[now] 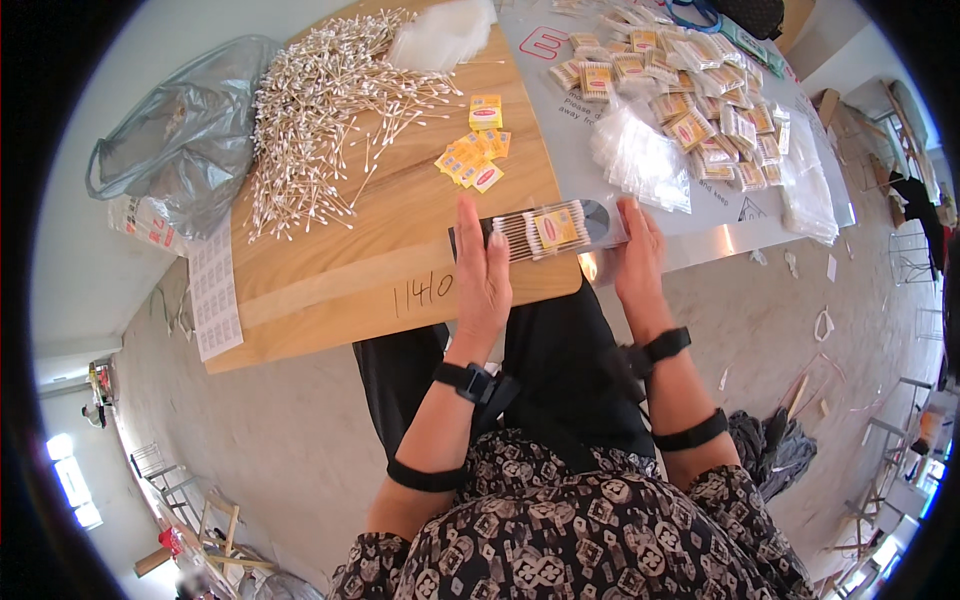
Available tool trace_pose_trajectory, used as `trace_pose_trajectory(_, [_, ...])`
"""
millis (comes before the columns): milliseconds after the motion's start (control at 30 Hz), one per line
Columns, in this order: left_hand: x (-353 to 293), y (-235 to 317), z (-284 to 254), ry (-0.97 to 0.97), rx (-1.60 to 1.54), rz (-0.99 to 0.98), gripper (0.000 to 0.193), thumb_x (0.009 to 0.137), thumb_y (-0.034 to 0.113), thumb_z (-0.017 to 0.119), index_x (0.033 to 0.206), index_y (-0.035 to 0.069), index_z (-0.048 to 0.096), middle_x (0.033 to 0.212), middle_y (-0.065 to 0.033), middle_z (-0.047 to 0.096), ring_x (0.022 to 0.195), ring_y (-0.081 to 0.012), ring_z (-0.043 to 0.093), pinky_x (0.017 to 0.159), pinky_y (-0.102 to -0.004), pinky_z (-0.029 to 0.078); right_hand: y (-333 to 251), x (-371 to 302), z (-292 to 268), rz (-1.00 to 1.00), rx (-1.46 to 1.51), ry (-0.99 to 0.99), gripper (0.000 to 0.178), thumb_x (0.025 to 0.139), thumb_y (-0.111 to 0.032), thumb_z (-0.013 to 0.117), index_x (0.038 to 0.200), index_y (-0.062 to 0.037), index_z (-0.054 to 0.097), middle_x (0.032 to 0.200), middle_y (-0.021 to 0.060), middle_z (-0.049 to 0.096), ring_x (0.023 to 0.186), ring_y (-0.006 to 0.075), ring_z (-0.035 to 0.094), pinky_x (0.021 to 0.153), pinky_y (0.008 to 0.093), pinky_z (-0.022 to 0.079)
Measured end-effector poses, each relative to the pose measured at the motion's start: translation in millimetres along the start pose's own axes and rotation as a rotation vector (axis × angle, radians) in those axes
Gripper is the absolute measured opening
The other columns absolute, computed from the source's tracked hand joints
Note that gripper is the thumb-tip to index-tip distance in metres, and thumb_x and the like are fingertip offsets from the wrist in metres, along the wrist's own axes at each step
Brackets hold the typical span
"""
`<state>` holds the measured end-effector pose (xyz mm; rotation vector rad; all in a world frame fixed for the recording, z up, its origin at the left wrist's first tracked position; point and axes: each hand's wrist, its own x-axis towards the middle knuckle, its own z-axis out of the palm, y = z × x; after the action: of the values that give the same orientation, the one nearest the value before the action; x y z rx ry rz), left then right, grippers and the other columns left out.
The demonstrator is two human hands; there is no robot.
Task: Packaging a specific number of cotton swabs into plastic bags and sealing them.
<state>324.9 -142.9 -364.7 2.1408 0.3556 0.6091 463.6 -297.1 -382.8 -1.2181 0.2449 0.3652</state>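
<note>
- While your two hands stand at either end of a dark, narrow holder (597, 216), it lies level between them, near the front edge of the wooden surface (330, 280).
- On the holder you have a row of cotton swabs (514, 238) side by side, with a yellow card (558, 229) lying over part of the row.
- Your left hand (485, 282) is at the holder's left end, its fingers straight and pointing away from you; you cannot tell from this view whether they grip it.
- Your right hand (638, 262) is at the rounded right end, its fingers also extended; their hold, too, cannot be told.
- Beyond the holder you have loose yellow cards (468, 160) fanned out, with a yellow stack (485, 112) just behind them.
- To your left spreads a large heap of loose swabs (325, 110), beside a grey plastic bag (190, 130).
- To your right, on the grey surface (715, 228), flat clear bags (640, 155) lie near a pile of filled packets (695, 128).
</note>
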Motion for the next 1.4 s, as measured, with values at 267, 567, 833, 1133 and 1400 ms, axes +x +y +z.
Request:
trace_pose_trajectory(267, [14, 12, 22, 0.143, -0.460, -0.135, 0.060, 0.104, 0.035, 0.038, 0.147, -0.006, 0.026, 0.153, -0.0224, 0.027, 0.144, -0.0310, 0.025, 0.118, -0.0402, 0.019, 18, 7, 31, 0.312, 0.271, -0.177, 0.032, 0.097, -0.023, 0.060, 0.109, 0.0062, 0.063, 0.101, 0.0134, 0.066, 0.091, 0.0220, 0.065, 0.084, 0.0361, 0.055])
trace_pose_trajectory(567, [31, 21, 52, 0.303, -0.919, -0.284, 0.058, 0.106, 0.034, 0.035, 0.146, -0.007, 0.028, 0.151, -0.0215, 0.031, 0.143, -0.0292, 0.028, 0.119, -0.0393, 0.018, 19, -3, 43, 0.174, 0.270, -0.037, 0.021, 0.090, -0.014, 0.067, 0.095, 0.0061, 0.069, 0.088, 0.0096, 0.068, 0.075, 0.0168, 0.065, 0.069, 0.0300, 0.055])
trace_pose_trajectory(833, [32, 17, 41, 0.230, -1.059, -0.420, 0.049, 0.103, 0.022, 0.047, 0.141, -0.007, 0.038, 0.144, -0.0199, 0.043, 0.134, -0.0256, 0.041, 0.113, -0.0367, 0.031, 27, -1, 38, 0.193, 0.277, -0.046, 0.021, 0.090, -0.014, 0.067, 0.101, 0.0037, 0.068, 0.089, 0.0077, 0.068, 0.077, 0.0160, 0.065, 0.070, 0.0284, 0.053])
trace_pose_trajectory(1133, [52, -107, -128, 0.371, 0.396, -0.206, 0.046, 0.089, 0.016, 0.064, 0.134, 0.010, 0.054, 0.143, -0.0188, 0.045, 0.136, -0.0341, 0.036, 0.114, -0.0435, 0.028, -17, -46, 20, -0.780, -0.834, 0.050, 0.024, 0.090, -0.008, 0.061, 0.113, -0.0015, 0.061, 0.118, 0.0114, 0.058, 0.103, 0.0196, 0.055, 0.083, 0.0276, 0.045])
trace_pose_trajectory(1400, [97, -143, -167, 0.159, 0.728, -0.329, 0.045, 0.091, 0.022, 0.058, 0.135, 0.015, 0.053, 0.145, -0.0141, 0.042, 0.137, -0.0353, 0.032, 0.113, -0.0472, 0.026, 15, -77, 105, -0.656, -0.797, -0.624, 0.025, 0.080, 0.003, 0.062, 0.104, 0.0010, 0.062, 0.105, 0.0151, 0.061, 0.097, 0.0313, 0.061, 0.081, 0.0367, 0.050])
